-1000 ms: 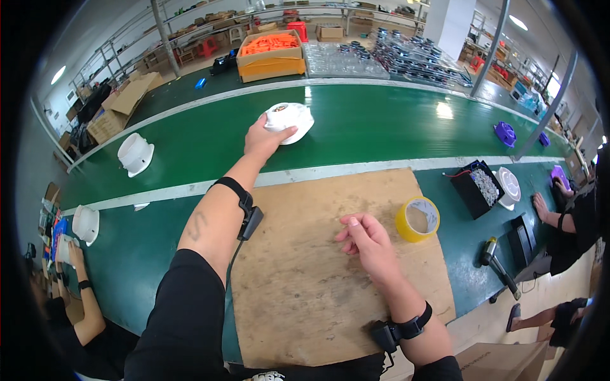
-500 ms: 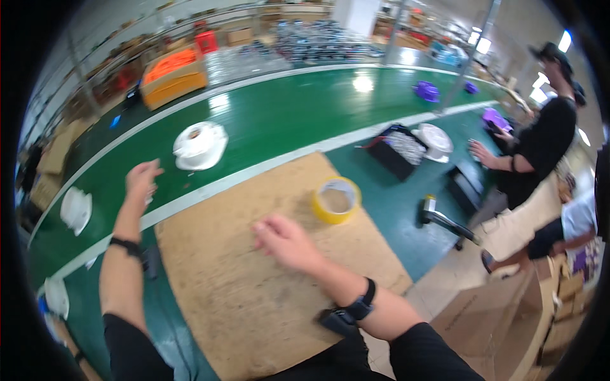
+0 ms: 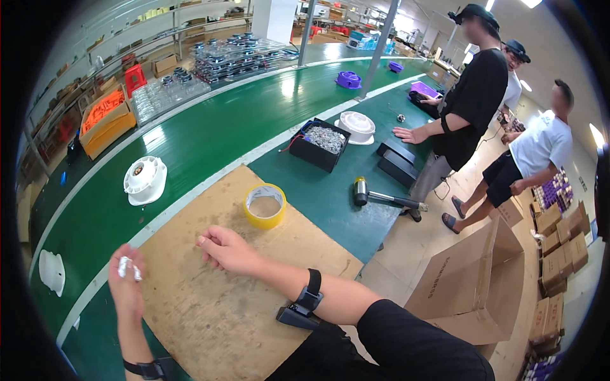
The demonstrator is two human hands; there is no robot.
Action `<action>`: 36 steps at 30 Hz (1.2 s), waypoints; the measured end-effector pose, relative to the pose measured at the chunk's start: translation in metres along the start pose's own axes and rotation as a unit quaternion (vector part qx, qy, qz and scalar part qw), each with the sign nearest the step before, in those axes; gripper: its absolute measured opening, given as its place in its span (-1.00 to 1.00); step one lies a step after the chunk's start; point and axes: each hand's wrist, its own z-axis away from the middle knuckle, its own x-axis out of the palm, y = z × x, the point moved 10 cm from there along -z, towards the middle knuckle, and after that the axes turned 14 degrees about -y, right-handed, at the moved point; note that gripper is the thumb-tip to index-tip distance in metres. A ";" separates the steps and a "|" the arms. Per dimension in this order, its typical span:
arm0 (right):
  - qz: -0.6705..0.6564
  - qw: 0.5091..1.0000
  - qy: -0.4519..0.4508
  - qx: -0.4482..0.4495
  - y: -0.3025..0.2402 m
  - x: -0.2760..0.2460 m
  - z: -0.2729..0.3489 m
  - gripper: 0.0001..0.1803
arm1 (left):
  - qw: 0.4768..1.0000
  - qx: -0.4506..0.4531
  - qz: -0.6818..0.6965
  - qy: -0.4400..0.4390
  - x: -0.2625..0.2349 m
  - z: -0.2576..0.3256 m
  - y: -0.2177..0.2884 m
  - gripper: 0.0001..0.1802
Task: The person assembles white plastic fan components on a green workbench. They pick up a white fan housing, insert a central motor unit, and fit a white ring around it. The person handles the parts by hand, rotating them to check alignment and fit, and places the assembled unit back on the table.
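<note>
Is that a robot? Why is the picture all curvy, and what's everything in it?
No robot: it's a person's left hand and right hand. A wide camera on their head looks down, and its lens bends straight edges.

On the brown board sits a roll of yellow tape. A hammer lies on the green table.

The left hand seems to hold something small and white, too blurry to name. I see nothing held in the right.

L hand, lower-left of the yellow tape roll, is blurry; white bits at it can't be ID'd & L forearm is cut off at btm. R hand, just below-left of roll, has its palm hidden. Sm. pc far upper-right of roll: too tiny to ID.
</note>
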 end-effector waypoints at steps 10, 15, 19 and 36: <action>-0.001 1.000 0.018 -0.015 0.010 -0.002 0.001 -0.75 | 0.837 0.060 -0.541 0.051 0.032 0.038 0.056 -0.78; 0.029 1.000 0.004 -0.011 0.001 0.002 0.007 -0.75 | 0.812 0.133 -0.543 0.169 -0.035 0.065 0.072 -0.61; 0.025 1.000 0.014 0.001 -0.001 0.008 0.001 -0.75 | 0.745 0.010 -0.642 0.184 -0.091 0.056 0.045 -0.43; 0.046 0.999 0.005 0.003 -0.005 0.008 0.000 -0.76 | 0.932 0.010 -0.259 0.254 -0.197 0.057 0.027 -0.69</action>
